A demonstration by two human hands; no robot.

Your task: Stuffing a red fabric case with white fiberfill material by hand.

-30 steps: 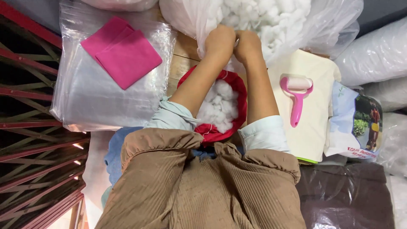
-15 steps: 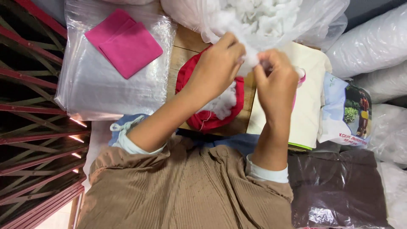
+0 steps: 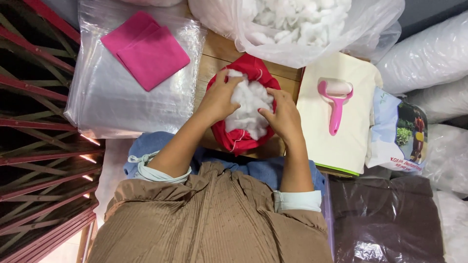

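Left hand (image 3: 219,100): palm down, fingers spread and pressed onto the white stuffing, thumb side resting on the red cover's rim; gripping nothing, simply pushing flat
Right hand (image 3: 282,114): palm down at the opposite side, fingers curled lightly over the stuffing's edge and the cover's rim; whether pinching the cloth cannot be told
White stuffing (image 3: 248,109): fluffy mound sitting in the mouth of the cover, between both hands, lower part hidden inside the cloth
Red cover (image 3: 239,141): round fabric pouch on the wooden table, just in front of the body, opening facing up; underside out of sight
Arms: both forearms bare, pale sleeves pushed back to the elbows, angled inward from a brown ribbed garment
Wooden table (image 3: 217,58): only a narrow strip visible between the bags
Clear bag of stuffing (image 3: 302,29): beyond the cover, top cut off by the frame
Plastic bag stack (image 3: 126,107): to the left, with pink cloth (image 3: 146,51) lying on top
Pink lint roller (image 3: 335,100): to the right, lying on a cream sheet (image 3: 341,141)
Printed package (image 3: 397,131): far right, partly covered, picture hard to make out
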